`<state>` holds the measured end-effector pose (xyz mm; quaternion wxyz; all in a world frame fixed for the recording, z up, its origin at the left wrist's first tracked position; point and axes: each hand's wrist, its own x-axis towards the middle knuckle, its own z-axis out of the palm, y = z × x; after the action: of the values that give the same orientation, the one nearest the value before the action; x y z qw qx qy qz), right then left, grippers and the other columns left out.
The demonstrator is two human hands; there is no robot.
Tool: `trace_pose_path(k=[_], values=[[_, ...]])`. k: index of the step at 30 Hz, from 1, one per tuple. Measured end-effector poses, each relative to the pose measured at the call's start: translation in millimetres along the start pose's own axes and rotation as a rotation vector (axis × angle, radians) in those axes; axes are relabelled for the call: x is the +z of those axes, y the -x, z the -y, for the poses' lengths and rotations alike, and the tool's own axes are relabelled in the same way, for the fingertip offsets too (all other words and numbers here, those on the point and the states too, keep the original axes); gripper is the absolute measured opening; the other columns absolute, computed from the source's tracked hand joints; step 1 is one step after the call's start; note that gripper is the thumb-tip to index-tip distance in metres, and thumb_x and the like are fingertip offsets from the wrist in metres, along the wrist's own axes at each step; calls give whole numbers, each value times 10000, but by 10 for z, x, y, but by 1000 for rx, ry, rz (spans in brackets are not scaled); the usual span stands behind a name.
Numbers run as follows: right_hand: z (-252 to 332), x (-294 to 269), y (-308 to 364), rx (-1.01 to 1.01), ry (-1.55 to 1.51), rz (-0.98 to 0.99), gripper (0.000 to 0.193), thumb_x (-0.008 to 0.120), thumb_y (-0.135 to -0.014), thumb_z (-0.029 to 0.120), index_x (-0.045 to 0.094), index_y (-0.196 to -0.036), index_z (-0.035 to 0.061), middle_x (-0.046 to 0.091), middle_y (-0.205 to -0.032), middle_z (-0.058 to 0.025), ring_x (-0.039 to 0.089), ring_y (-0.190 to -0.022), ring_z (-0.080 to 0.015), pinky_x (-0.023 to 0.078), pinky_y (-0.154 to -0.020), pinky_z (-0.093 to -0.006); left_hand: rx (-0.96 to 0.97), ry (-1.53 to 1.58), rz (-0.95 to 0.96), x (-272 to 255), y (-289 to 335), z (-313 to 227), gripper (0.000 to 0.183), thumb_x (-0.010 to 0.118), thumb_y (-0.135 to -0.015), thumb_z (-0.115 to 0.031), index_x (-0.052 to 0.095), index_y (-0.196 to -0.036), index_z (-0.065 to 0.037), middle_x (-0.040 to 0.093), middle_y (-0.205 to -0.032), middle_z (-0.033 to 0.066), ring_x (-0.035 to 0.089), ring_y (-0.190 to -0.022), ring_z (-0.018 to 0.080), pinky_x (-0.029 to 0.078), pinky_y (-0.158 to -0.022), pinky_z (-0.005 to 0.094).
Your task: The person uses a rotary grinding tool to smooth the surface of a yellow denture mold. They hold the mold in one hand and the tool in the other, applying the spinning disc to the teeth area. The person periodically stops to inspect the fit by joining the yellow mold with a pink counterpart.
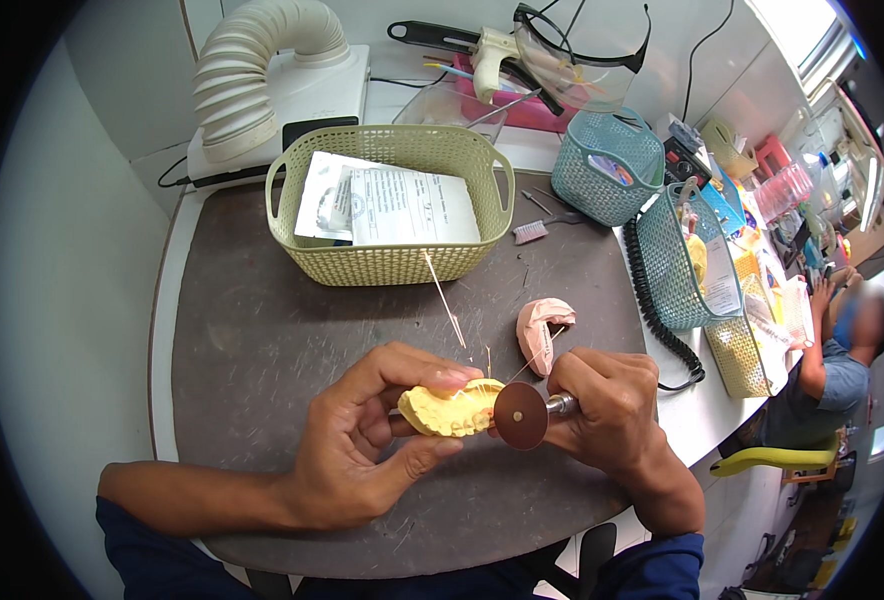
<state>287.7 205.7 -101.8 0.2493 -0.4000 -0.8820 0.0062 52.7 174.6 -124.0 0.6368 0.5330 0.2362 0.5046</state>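
My left hand (360,440) grips a yellow plaster dental model (434,410) between thumb and fingers, its row of teeth facing me. In my closed right hand (607,408) is a rotary handpiece (562,404) with a round brown cutting disc (520,418) on its tip. The disc's edge meets the model's right end, where thin bright streaks like sparks fly up and away. Just beyond my right hand, a pink dental cast (535,342) lies on the dark work mat (252,400). Disc and right hand hide part of the contact spot.
Beyond my hands stands a green basket (390,262) with papers and packets. A small brush (530,232) lies beside it. Blue baskets (602,190) and a coiled black cord (657,335) line the right. A white hose (237,85) rises at back left. Another person (832,360) sits far right.
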Motion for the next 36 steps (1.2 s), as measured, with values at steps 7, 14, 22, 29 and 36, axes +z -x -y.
trace_pose_path(k=[7,14,22,29,36], values=[[-2,5,-3,-3,-10,-3,507,847,-663,462,511,-619,85,463,-506,-16,510,-396,-181,404,-393,-307,-13,0,4,-3,-5,-2,355,654,-877,13,463,-1176,-12,519,-1216,176,547,-1215,231,470,-1042,345],[1,1,-8,-3,-24,2,498,847,-664,452,512,-631,86,463,-510,-15,512,-403,-181,409,-401,-306,-16,7,5,1,-5,-9,351,648,-880,16,465,-1178,-16,522,-1210,176,547,-1214,230,473,-1037,346],[-11,5,1,0,-16,7,489,848,-665,446,520,-637,85,468,-513,-16,520,-407,-182,412,-402,-305,-10,-12,11,-6,-9,-12,345,648,-881,13,469,-1175,-19,524,-1206,178,553,-1202,226,469,-1038,343],[2,-1,-12,11,-21,8,492,847,-664,450,520,-635,84,468,-513,-19,519,-407,-190,410,-401,-310,-16,-2,-2,-2,-6,-9,347,652,-876,18,472,-1171,-18,525,-1206,178,556,-1197,224,476,-1034,344],[0,-6,-6,-1,-17,4,480,847,-667,437,526,-641,81,487,-517,-29,528,-412,-198,415,-405,-313,-6,1,6,-11,-9,7,351,652,-873,24,468,-1168,-20,518,-1214,179,551,-1207,230,474,-1044,347]])
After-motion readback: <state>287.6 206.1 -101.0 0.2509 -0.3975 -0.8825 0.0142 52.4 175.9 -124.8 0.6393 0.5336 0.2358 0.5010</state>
